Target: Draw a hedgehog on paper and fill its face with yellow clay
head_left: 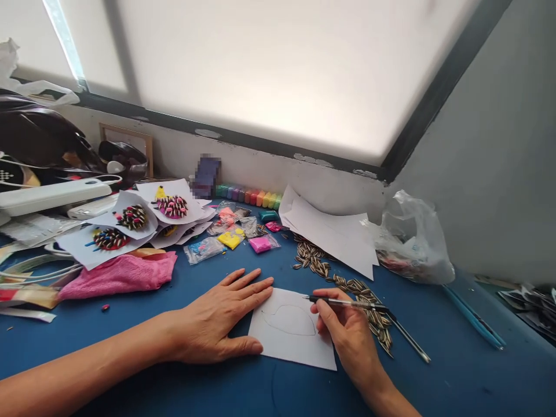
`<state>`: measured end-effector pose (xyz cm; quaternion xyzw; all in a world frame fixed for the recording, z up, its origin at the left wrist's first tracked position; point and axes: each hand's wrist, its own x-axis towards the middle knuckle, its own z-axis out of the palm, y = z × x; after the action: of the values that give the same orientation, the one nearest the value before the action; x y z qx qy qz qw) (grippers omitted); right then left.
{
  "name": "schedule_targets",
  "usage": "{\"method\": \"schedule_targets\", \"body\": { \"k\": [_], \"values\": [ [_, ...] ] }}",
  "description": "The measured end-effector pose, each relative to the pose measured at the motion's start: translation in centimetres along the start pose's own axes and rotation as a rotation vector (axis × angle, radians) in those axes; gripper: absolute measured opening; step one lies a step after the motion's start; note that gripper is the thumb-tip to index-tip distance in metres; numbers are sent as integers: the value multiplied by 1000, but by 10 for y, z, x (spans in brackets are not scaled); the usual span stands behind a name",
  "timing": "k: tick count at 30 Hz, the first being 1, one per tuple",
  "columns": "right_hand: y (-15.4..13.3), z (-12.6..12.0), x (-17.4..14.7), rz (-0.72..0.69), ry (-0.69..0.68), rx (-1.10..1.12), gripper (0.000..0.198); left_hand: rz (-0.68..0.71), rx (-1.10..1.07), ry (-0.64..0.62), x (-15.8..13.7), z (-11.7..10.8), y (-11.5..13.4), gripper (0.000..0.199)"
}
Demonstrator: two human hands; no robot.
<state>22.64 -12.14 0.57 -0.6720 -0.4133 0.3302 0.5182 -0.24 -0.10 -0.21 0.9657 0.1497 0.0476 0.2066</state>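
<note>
A white sheet of paper point(299, 354) lies on the blue table, with a thin pencil-like outline of a rounded, pointed shape drawn on it. My left hand point(217, 318) lies flat with its fingers spread, its fingertips and thumb on the sheet's left edge. Over the right side of the sheet, my right hand point(347, 333) grips a black pen point(336, 302) between thumb and fingers. The pen's tip points left, above the outline's upper right; whether it touches the paper I cannot tell. Striped sunflower seeds point(354, 286) are strewn behind and beside my right hand.
Bags of coloured clay point(232, 237) lie beyond the sheet, before a row of coloured blocks point(252, 197). White papers point(330, 229) and a plastic bag point(414, 243) stand right. Seed-covered hedgehog pictures point(171, 205), a pink cloth point(121, 275) and a white power strip point(56, 196) crowd the left.
</note>
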Motion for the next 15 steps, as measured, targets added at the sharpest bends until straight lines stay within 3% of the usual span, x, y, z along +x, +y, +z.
{"method": "schedule_targets", "body": {
  "k": [6, 15],
  "values": [
    [-4, -2, -1, -36, 6, -22, 40, -16, 5, -19, 1, -1, 1, 83],
    [-7, 4, -15, -245, -51, -144, 25, -47, 17, -65, 2, 0, 3, 82]
  ]
}}
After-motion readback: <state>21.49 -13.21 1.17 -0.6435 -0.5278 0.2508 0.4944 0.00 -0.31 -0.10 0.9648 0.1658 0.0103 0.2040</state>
